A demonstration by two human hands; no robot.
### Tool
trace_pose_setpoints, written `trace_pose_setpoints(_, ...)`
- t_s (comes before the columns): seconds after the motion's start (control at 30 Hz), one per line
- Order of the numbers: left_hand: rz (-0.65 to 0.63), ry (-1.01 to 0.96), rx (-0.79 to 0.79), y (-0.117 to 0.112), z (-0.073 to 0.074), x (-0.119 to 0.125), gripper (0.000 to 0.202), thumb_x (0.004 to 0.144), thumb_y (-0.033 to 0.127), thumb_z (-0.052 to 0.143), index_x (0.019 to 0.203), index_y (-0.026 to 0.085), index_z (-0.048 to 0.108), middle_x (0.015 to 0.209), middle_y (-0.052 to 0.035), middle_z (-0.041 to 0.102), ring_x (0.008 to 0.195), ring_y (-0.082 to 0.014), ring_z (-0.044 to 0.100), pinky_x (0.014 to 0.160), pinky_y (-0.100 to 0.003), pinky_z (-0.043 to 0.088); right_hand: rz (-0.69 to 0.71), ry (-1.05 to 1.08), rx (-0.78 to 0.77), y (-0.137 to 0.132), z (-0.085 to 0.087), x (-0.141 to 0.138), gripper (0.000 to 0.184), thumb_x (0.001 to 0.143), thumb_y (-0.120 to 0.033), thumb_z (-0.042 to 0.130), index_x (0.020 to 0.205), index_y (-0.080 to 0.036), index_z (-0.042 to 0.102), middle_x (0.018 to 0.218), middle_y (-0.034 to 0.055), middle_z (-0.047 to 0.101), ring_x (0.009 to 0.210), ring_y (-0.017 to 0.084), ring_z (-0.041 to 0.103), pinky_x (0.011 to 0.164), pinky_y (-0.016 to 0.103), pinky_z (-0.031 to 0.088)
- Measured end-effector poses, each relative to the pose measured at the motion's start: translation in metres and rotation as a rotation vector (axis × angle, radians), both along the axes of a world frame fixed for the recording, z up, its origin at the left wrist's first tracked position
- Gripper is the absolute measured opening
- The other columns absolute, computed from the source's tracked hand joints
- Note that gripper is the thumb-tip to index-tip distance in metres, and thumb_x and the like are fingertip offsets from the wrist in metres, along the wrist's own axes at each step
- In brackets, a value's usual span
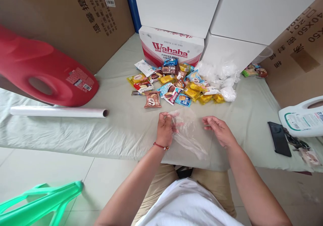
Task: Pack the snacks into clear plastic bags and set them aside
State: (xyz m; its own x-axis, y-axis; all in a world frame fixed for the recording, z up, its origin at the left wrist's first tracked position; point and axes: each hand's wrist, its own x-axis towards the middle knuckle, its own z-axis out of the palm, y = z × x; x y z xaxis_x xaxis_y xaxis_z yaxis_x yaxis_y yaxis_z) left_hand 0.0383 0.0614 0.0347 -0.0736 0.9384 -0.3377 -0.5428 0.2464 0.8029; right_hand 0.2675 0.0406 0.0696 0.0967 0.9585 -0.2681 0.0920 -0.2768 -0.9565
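My left hand (165, 129) pinches the top edge of a clear plastic bag (188, 133) that hangs over the pale sheet (121, 125). My right hand (219, 130) hovers just right of the bag with its fingers loosely curled and apart, holding nothing. Beyond both hands lies a pile of wrapped snacks (176, 86); the nearest is a brown packet (152, 100). A heap of clear bags (222, 76) sits at the pile's right end.
A red jug (42, 71) lies at the left above a white film roll (58, 111). A Wahaha carton (171, 47) and white boxes stand behind. A black phone (279, 138), keys and a white jug (302, 118) are at right; a green stool (40, 202) at lower left.
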Motion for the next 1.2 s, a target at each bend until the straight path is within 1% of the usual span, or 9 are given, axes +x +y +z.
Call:
trace_pose_setpoints(0.23,0.02,-0.044,0.037,-0.01,0.004,-0.001,0.052,0.075,0.058,0.081,0.098,0.028,0.046,0.104,0.0014,0.07,0.061,-0.0111,0.07,0.033,-0.016,0.029,0.064,0.497,-0.293,0.008,-0.003,-0.028,0.052,0.079,-0.067,0.073,0.096,-0.018,0.076,0.096,0.0114,0.075,0.085,0.022,0.07,0.076,0.037,0.06)
trace_pose_setpoints(0.4,-0.004,-0.009,0.061,-0.014,-0.003,0.0,0.044,0.08,0.054,0.077,0.099,0.027,0.046,0.107,0.0007,0.07,0.06,-0.0091,0.068,0.035,-0.017,0.03,-0.033,0.583,-0.161,0.002,-0.004,-0.033,0.031,0.066,-0.039,0.093,0.083,-0.022,0.073,0.07,-0.0028,0.061,0.064,0.01,0.054,0.064,0.024,0.053)
trace_pose_setpoints(0.6,-0.028,0.151,0.093,-0.016,-0.009,0.0,0.042,0.085,0.058,0.068,0.097,0.025,0.045,0.107,-0.0018,0.067,0.056,-0.009,0.064,0.038,-0.018,0.035,-0.039,0.6,-0.086,-0.004,0.005,-0.038,0.032,0.065,-0.039,0.093,0.083,-0.023,0.071,0.07,-0.0026,0.058,0.065,0.011,0.051,0.062,0.025,0.053)
trace_pose_setpoints(0.73,0.111,0.415,0.128,-0.018,-0.011,-0.004,0.037,0.081,0.039,0.071,0.107,0.023,0.049,0.125,-0.0082,0.06,0.091,-0.0165,0.069,0.063,-0.025,0.053,-0.047,0.614,-0.006,-0.008,0.016,-0.045,0.029,0.069,-0.037,0.092,0.083,-0.022,0.072,0.07,-0.0029,0.057,0.064,0.01,0.05,0.06,0.022,0.051)
trace_pose_setpoints(0.8,0.275,0.625,0.216,-0.023,-0.003,-0.008,0.04,0.077,0.028,0.073,0.111,0.022,0.052,0.126,-0.0091,0.057,0.112,-0.0206,0.062,0.081,-0.031,0.054,-0.076,0.576,0.058,-0.012,0.023,-0.05,0.026,0.071,-0.037,0.091,0.083,-0.022,0.073,0.075,-0.0022,0.058,0.065,0.01,0.051,0.06,0.022,0.05)
trace_pose_setpoints(0.87,0.368,0.756,0.346,-0.032,0.012,-0.009,0.029,0.081,0.024,0.071,0.105,0.021,0.057,0.114,-0.0068,0.058,0.111,-0.0203,0.058,0.089,-0.033,0.05,-0.095,0.52,0.129,-0.016,0.029,-0.056,0.024,0.074,-0.038,0.089,0.085,-0.023,0.073,0.08,-0.0015,0.061,0.067,0.01,0.052,0.062,0.023,0.051)
trace_pose_setpoints(0.97,0.154,0.617,0.494,-0.048,0.041,-0.001,0.011,0.094,0.029,0.063,0.102,0.022,0.061,0.101,-0.004,0.06,0.097,-0.0171,0.06,0.086,-0.031,0.049,-0.071,0.378,0.236,-0.024,0.036,-0.064,0.019,0.084,-0.04,0.081,0.091,-0.024,0.074,0.082,-0.0011,0.064,0.07,0.011,0.056,0.068,0.025,0.052)
trace_pose_setpoints(1.07,-0.111,0.311,0.448,-0.058,0.061,0.018,0.02,0.095,0.037,0.066,0.107,0.022,0.063,0.106,-0.0052,0.065,0.102,-0.0177,0.062,0.088,-0.03,0.051,0.004,0.121,0.336,-0.034,0.039,-0.072,0.016,0.093,-0.04,0.072,0.098,-0.025,0.073,0.088,0.0005,0.069,0.079,0.014,0.063,0.078,0.028,0.053)
trace_pose_setpoints(1.2,-0.038,0.005,0.279,-0.057,0.063,0.037,0.027,0.09,0.045,0.072,0.092,0.02,0.063,0.093,-0.0023,0.067,0.088,-0.0142,0.063,0.082,-0.028,0.052,0.039,-0.12,0.454,-0.043,0.039,-0.08,0.016,0.097,-0.038,0.066,0.103,-0.026,0.073,0.095,0.002,0.072,0.085,0.016,0.066,0.082,0.03,0.054)
